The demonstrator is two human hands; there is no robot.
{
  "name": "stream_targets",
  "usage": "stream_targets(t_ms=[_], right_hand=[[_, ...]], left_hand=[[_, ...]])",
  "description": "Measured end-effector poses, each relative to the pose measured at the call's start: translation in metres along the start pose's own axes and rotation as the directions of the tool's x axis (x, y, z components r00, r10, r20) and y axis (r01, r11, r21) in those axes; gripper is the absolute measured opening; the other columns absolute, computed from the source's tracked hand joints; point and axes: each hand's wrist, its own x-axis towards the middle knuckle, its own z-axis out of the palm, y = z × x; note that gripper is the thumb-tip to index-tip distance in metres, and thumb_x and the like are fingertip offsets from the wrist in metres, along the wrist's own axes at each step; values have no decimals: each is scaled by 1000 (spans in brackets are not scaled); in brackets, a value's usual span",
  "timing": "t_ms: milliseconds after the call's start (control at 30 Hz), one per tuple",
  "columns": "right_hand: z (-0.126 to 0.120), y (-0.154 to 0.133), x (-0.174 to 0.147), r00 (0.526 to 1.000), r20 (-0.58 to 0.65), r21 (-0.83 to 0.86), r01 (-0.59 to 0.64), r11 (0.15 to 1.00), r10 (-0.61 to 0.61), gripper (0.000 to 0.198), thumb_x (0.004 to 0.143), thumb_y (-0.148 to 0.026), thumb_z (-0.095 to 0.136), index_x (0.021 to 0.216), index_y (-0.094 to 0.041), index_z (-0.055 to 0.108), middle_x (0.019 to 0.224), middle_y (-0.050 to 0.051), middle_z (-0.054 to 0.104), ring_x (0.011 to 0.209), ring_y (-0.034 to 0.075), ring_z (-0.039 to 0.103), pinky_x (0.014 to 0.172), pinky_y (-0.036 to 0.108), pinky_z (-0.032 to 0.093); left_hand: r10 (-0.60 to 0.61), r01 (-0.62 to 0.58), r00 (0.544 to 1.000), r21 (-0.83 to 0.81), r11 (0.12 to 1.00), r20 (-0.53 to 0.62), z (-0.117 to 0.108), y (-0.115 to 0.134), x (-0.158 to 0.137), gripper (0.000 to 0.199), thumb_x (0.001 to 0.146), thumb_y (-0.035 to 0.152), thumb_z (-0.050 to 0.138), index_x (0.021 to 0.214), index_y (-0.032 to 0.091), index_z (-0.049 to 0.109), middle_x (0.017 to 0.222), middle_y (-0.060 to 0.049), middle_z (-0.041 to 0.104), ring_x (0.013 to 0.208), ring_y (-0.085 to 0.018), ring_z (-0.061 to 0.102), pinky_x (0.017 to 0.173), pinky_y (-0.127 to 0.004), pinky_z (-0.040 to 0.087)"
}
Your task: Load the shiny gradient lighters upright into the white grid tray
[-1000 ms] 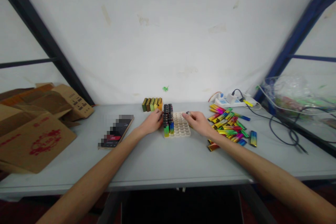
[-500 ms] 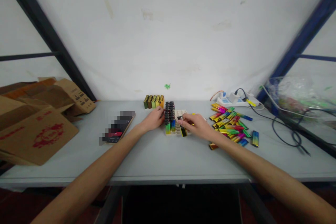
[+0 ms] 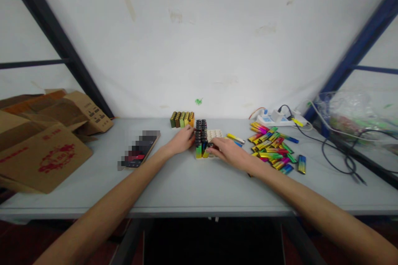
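Observation:
In the head view, a white tray with round sockets [image 3: 215, 133] stands at mid-table. Its left part bears two columns of upright lighters [image 3: 199, 138] with black tops. My left hand [image 3: 183, 139] is closed, fingers bent against the left side of the tray and its lighters; the exact contact points are hidden. From the right, my right hand [image 3: 228, 152] pinches a yellow lighter [image 3: 206, 153] by its dark top, at the near end of the second column. The lighter tilts slightly; whether its base sits in a socket is hidden by neighbours and fingers.
A heap of shiny coloured lighters [image 3: 272, 145] lies to the right, with a loose yellow lighter [image 3: 235, 138] nearer the tray. Behind are a block of lighters [image 3: 182, 119] and a power strip [image 3: 273, 120]. Cardboard boxes [image 3: 46, 153] and a phone-like device [image 3: 139, 151] occupy the left.
My right hand has moved slightly left and down, bringing the lighter from over the sockets to the second column's near end. The left hand stays put.

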Motion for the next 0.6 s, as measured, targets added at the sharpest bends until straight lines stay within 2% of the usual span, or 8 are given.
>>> stream_targets(t_ms=[167,267,333,433,600], right_hand=[[-2,-6,4,995,88,-148,-28,989,42,29,107,-42,46,103,-17,59,95,11,70,79,21,65,68,29,41],[-1,-11,6,984,111,-236,-110,965,139,34,107,-45,45,108,-16,62,92,12,73,77,22,68,65,29,39],[1,-13,8,976,128,-271,-138,953,177,38,107,-47,43,105,-16,66,91,12,75,78,23,70,64,29,39],[6,-16,8,978,145,-278,-108,954,153,45,108,-48,40,95,-17,71,94,13,77,82,23,71,67,29,41],[9,-15,5,986,138,-222,-58,973,90,46,105,-52,46,93,-16,73,92,11,77,78,20,69,67,29,40]], left_hand=[[-2,2,1000,-22,1000,-12,-1,1,0,11,89,16,49,85,18,59,94,-10,59,90,-24,57,88,-41,53],[-7,7,1000,-8,1000,-6,0,1,1,10,89,16,49,85,17,59,94,-11,59,91,-25,58,88,-41,52],[-10,9,1000,15,1000,3,1,0,1,11,89,16,48,85,18,58,93,-11,59,91,-25,58,88,-41,52],[-5,4,1000,39,999,8,1,0,1,12,90,16,46,86,18,58,92,-11,59,90,-25,58,87,-40,52],[-2,2,1000,20,1000,-4,1,-2,1,12,90,16,47,85,18,58,93,-11,60,91,-25,58,87,-40,53]])
